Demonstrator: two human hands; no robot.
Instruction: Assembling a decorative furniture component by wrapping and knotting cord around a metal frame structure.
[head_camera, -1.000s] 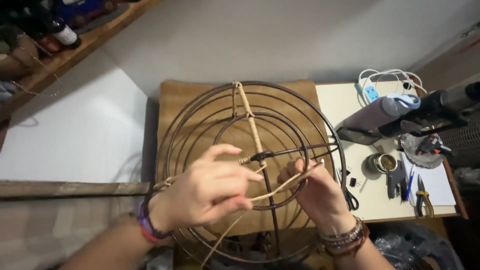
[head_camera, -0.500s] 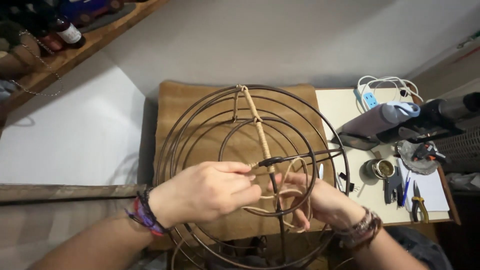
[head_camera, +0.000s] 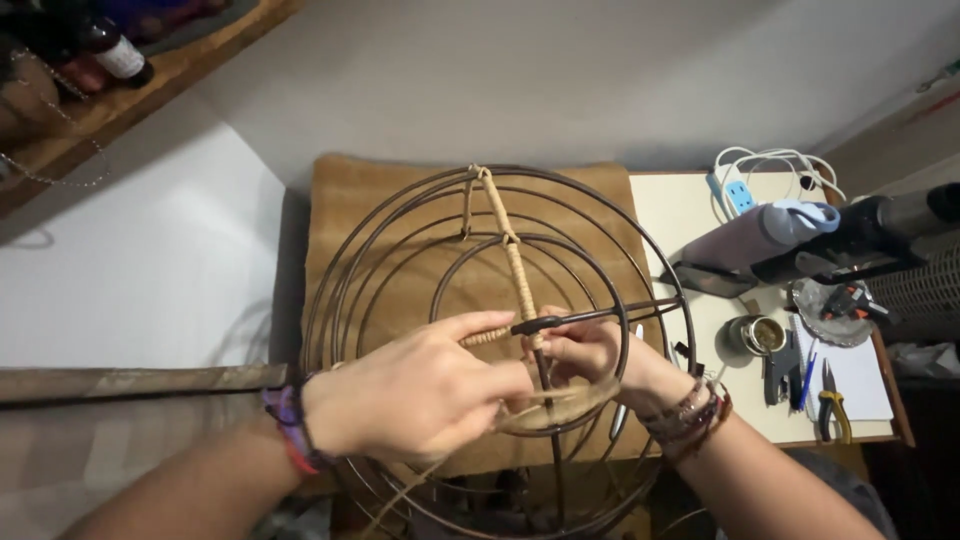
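A dark round wire frame (head_camera: 640, 250) of several concentric rings lies on a brown cushion (head_camera: 360, 200). One spoke is wrapped in pale rattan strip (head_camera: 505, 245) from the rim down to the centre. My left hand (head_camera: 415, 395) pinches the rattan strand at the hub of the frame. My right hand (head_camera: 590, 355) sits inside the frame just right of the hub, fingers closed on the same flat strand, which loops below both hands.
A cream side table (head_camera: 690, 215) on the right holds a white power strip (head_camera: 740, 190), a grey bottle (head_camera: 755, 235), a small tin (head_camera: 760, 335), yellow-handled pliers (head_camera: 835, 400) and paper. A wooden shelf with bottles (head_camera: 120, 55) runs along the upper left.
Both hands have shifted slightly down and closer to the hub. The rattan loop has been drawn under the hands, tighter against the wrapped spoke.
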